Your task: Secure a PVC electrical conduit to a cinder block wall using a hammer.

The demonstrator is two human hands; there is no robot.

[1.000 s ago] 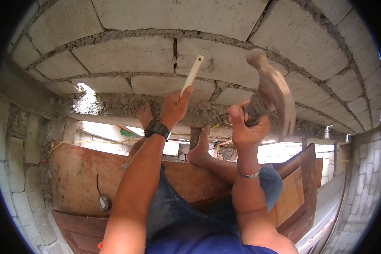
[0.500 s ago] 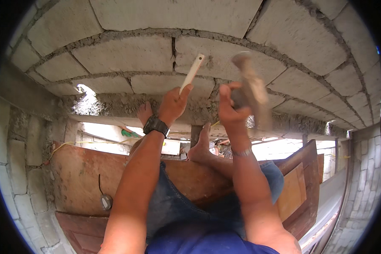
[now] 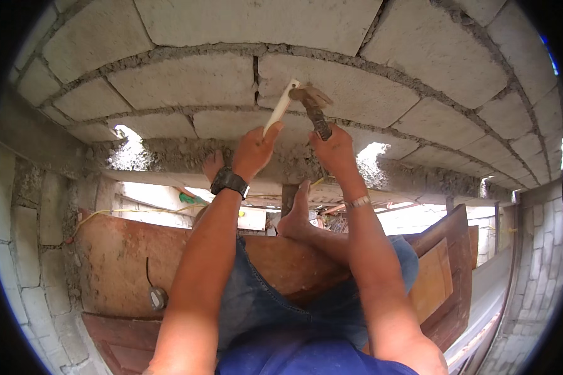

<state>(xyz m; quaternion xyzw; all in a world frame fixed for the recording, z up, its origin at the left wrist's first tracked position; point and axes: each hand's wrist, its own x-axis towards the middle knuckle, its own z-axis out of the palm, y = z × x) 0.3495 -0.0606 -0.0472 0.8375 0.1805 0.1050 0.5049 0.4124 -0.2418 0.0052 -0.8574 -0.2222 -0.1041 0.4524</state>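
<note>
My left hand (image 3: 256, 150) grips a pale flat strip (image 3: 278, 112) with a small hole near its upper end, angled up against the block wall. My right hand (image 3: 333, 150) is closed round the dark handle of a claw hammer (image 3: 316, 113). The hammer's head is at the strip's upper part, apparently touching it; whether it presses on it I cannot tell. Both my arms reach up from the lower edge, over my bent legs in jeans (image 3: 256, 300). My bare feet (image 3: 299, 209) rest by the concrete ledge below the blocks.
A grey block wall (image 3: 181, 78) with rough mortar and bright holes fills the upper view. Side walls (image 3: 31, 237) flank me. Below are wooden boards (image 3: 119, 262), a panelled door (image 3: 447, 269), a yellow cord (image 3: 137, 210), a small round grey object (image 3: 157, 299) and bright gaps beyond.
My right hand has moved left and up, swinging the hammer from out at the right onto the strip's upper part. My left hand and the strip have barely moved.
</note>
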